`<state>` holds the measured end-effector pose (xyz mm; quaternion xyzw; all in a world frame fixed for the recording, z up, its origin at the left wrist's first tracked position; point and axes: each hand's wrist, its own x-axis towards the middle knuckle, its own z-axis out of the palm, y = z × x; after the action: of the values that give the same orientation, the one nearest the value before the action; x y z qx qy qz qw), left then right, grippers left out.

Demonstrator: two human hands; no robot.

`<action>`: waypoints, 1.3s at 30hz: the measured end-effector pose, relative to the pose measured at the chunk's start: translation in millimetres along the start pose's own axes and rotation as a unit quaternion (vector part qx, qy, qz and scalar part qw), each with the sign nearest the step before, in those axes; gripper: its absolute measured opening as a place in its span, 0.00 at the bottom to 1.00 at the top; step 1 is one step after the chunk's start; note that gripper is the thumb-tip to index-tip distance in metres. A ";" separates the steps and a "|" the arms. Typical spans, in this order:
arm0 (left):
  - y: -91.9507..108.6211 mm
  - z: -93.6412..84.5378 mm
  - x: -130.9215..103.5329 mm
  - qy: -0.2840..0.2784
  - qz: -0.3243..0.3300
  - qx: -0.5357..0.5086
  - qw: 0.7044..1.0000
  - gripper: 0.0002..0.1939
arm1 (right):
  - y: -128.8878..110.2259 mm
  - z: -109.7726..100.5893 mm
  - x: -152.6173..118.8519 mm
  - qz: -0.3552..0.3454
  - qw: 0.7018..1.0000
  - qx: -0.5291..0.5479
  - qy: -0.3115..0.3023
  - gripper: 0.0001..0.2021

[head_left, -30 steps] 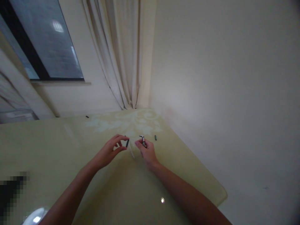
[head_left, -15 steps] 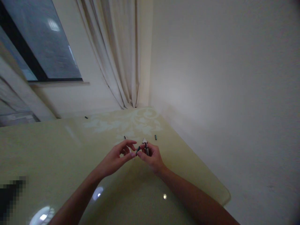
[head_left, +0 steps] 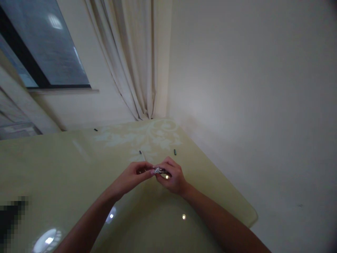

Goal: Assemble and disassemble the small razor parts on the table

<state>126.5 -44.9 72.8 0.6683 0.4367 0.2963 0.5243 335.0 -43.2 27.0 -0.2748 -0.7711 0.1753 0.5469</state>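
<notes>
My right hand (head_left: pixel 171 175) is closed around a small silvery-white and dark object (head_left: pixel 158 170), held just above the table. My left hand (head_left: pixel 137 175) meets it from the other side, thumb and fingertips pinched at its left end. The object's kind is not clear, as the fingers cover much of it. Just beyond my left hand lies a thin pale strip with a dark tip (head_left: pixel 140 152), its near end hidden behind the fingers. A small dark rectangular piece (head_left: pixel 175 152) rests on the table past my right hand.
Under my hands is a glossy yellowish table (head_left: pixel 210 196) with a pale floral pattern. A tiny dark piece (head_left: pixel 96 130) lies near its far edge. A wall (head_left: pixel 250 105) borders the right side; curtains (head_left: pixel 131 63) and a window (head_left: pixel 63 45) stand behind.
The silvery-white object has turned from upright to lying sideways between my hands. The dark strip earlier between my fingertips no longer shows separately. My right fingers have closed further over the object.
</notes>
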 end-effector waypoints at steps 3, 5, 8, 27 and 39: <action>-2.2 -1.9 -1.3 0.017 -0.002 -0.060 0.998 0.20 | -2.9 -3.5 2.5 0.061 0.997 0.045 -0.014 0.09; -5.8 -3.9 -1.3 0.041 0.008 -0.097 0.994 0.21 | -6.0 -5.9 4.9 0.112 0.990 0.087 -0.009 0.11; -11.4 -6.7 -0.5 0.060 0.029 -0.135 0.989 0.23 | -9.4 -7.7 7.8 0.161 0.980 0.119 -0.004 0.15; -8.1 -2.9 0.1 0.099 0.048 -0.168 0.980 0.24 | -17.9 -4.1 9.5 0.141 0.984 0.110 -0.022 0.15; -8.6 -2.1 -0.5 0.097 0.049 -0.173 0.979 0.24 | -15.8 -5.1 8.7 0.128 0.986 0.109 -0.022 0.15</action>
<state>122.2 -43.8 65.2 0.5565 0.3940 0.4560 0.5720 334.0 -50.4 44.2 -0.3060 -0.7175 0.3329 0.5298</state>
